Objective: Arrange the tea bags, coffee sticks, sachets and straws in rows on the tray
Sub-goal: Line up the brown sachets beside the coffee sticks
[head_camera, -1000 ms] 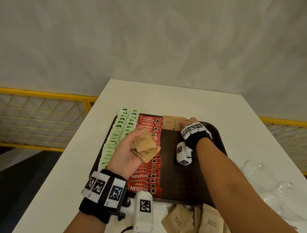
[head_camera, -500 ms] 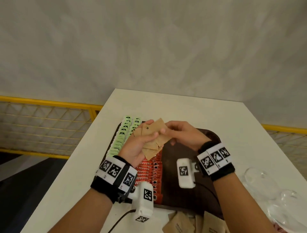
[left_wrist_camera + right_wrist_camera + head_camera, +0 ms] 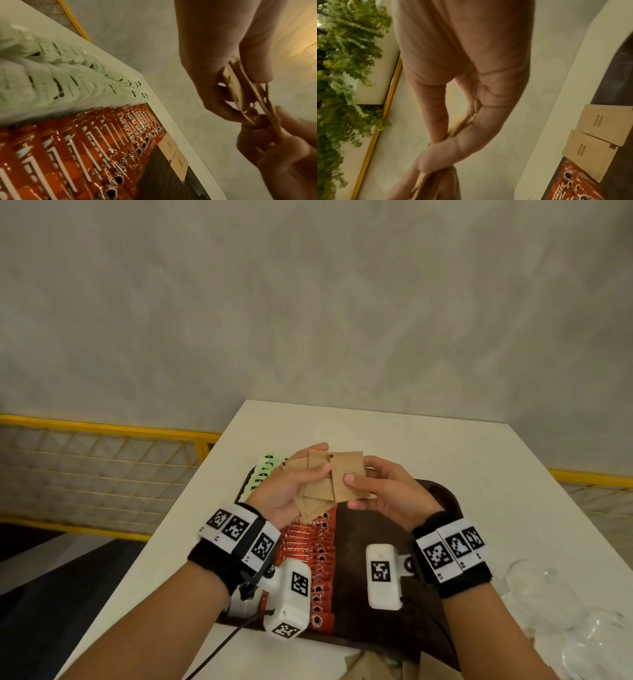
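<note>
My left hand (image 3: pixel 291 487) holds a small fan of brown sugar sachets (image 3: pixel 317 491) above the dark brown tray (image 3: pixel 442 494). My right hand (image 3: pixel 380 491) pinches one sachet (image 3: pixel 347 477) at the right of that fan, thumb on its face. The left wrist view shows the sachets (image 3: pixel 240 88) edge-on between both hands. On the tray lie a row of green tea bags (image 3: pixel 263 472), a row of red coffee sticks (image 3: pixel 308 546), and two brown sugar sachets (image 3: pixel 597 136) at the far edge, side by side. I see no straws.
The tray sits on a white table (image 3: pixel 428 446). More brown sachets (image 3: pixel 363 666) lie on the table at the tray's near edge. Clear plastic wrapping (image 3: pixel 555 604) lies to the right. A yellow railing (image 3: pixel 102 429) runs behind the table; a green plant (image 3: pixel 342 67) shows in the right wrist view.
My right hand has come back from the tray's far edge to the fan in my left hand and now pinches one sachet. Both hands have risen slightly and come together.
</note>
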